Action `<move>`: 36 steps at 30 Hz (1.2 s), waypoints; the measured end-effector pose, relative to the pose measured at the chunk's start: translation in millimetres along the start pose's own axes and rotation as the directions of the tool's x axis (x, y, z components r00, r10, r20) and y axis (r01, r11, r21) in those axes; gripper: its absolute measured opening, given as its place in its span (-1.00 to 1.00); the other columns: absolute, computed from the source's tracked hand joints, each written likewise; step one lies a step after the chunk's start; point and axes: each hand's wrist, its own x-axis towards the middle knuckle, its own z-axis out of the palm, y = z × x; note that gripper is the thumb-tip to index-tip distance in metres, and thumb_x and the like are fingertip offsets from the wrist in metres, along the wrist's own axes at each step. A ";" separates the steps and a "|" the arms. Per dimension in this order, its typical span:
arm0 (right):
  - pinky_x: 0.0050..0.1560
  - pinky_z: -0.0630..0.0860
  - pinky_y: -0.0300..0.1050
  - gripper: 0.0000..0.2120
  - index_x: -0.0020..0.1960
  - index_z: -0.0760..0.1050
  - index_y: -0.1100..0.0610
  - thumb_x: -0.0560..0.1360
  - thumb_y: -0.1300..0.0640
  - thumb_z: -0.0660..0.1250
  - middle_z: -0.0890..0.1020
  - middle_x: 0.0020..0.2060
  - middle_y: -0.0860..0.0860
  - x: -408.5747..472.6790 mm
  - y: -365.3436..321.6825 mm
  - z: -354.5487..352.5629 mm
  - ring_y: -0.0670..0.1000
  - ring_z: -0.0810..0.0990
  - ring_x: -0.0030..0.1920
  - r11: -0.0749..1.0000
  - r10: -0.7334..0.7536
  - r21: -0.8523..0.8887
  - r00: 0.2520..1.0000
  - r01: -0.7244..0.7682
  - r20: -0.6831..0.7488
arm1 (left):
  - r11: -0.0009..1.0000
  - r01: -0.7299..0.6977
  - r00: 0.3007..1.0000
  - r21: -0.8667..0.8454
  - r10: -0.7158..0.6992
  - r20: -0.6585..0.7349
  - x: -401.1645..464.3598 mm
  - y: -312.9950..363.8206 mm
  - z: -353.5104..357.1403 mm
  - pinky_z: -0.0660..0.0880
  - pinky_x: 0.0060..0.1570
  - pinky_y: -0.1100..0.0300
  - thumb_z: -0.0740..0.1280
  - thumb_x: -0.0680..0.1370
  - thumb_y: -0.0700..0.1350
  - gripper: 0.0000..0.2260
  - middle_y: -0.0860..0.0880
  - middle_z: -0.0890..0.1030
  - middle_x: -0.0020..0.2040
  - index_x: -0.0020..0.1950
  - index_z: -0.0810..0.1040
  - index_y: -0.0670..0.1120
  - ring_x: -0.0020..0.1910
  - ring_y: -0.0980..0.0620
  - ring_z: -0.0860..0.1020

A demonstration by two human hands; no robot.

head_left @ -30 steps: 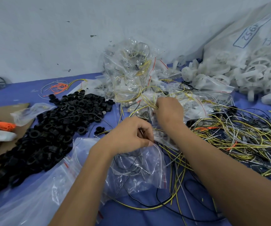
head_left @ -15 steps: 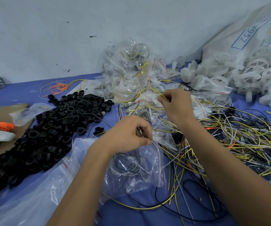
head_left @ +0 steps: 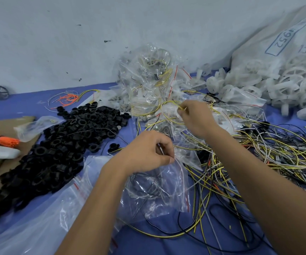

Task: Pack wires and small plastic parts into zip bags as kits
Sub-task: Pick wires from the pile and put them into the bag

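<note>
The left hand [head_left: 148, 151] pinches the mouth of a clear zip bag [head_left: 159, 190] which lies on the blue table [head_left: 29, 107], with some thin wires already inside; the right hand [head_left: 196, 118] is raised just behind it and pinches a yellow wire [head_left: 168, 104] at its end, beside the pile of packed bags [head_left: 148, 76]; the tangle of loose wires [head_left: 268, 153] is at the right, the black plastic parts [head_left: 65, 137] at the left; the step, I judge, is adding a wire to the kit; next the wire must be freed and guided into the held mouth.
</note>
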 end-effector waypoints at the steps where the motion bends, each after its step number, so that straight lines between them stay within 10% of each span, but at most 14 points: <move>1: -0.14 0.44 -0.05 -0.83 0.04 0.62 0.20 0.61 0.12 0.32 0.64 -0.18 0.11 0.7 -0.4 5.8 0.15 0.57 -0.12 0.998 -0.018 -0.059 0.999 0.020 0.033 | 1.000 0.001 1.000 0.001 -0.001 0.001 -0.3 0.3 -0.2 0.63 -0.09 0.07 0.54 0.48 -0.21 -0.87 0.08 0.70 -0.21 -0.19 0.69 0.00 -0.24 0.06 0.64; 7: -0.16 0.42 -0.07 -0.93 0.02 0.60 0.15 0.54 0.22 0.38 0.66 -0.02 0.16 10.0 -4.6 34.3 0.21 0.63 0.02 0.920 0.064 -0.392 0.988 -0.005 0.138 | 1.000 -0.003 1.000 0.003 0.003 -0.003 -1.7 2.8 0.6 0.62 -0.08 0.04 0.53 0.49 -0.23 -0.92 0.05 0.70 -0.21 -0.17 0.70 -0.07 -0.22 0.01 0.65; 30: -0.09 0.43 0.02 -0.83 0.15 0.59 0.17 0.57 0.21 0.34 0.49 0.07 0.17 16.7 8.5 36.6 0.29 0.57 0.09 0.884 -0.074 -0.445 0.983 0.142 0.166 | 1.000 0.008 1.000 0.029 -0.007 -0.015 -1.8 1.8 2.5 0.52 -0.23 0.31 0.53 0.49 -0.20 -0.91 0.09 0.68 -0.25 -0.19 0.68 -0.05 -0.27 0.10 0.62; 36: -0.10 0.47 -0.01 -0.85 0.10 0.63 0.19 0.55 0.19 0.40 0.49 0.07 0.12 4.6 7.3 33.0 0.21 0.50 0.14 0.892 -0.141 -0.419 0.985 0.171 0.101 | 0.999 -0.048 0.961 0.005 0.048 -0.271 2.2 0.6 5.3 0.52 0.02 0.29 0.52 0.50 -0.16 -0.89 0.10 0.59 0.00 -0.16 0.65 0.02 0.01 0.21 0.56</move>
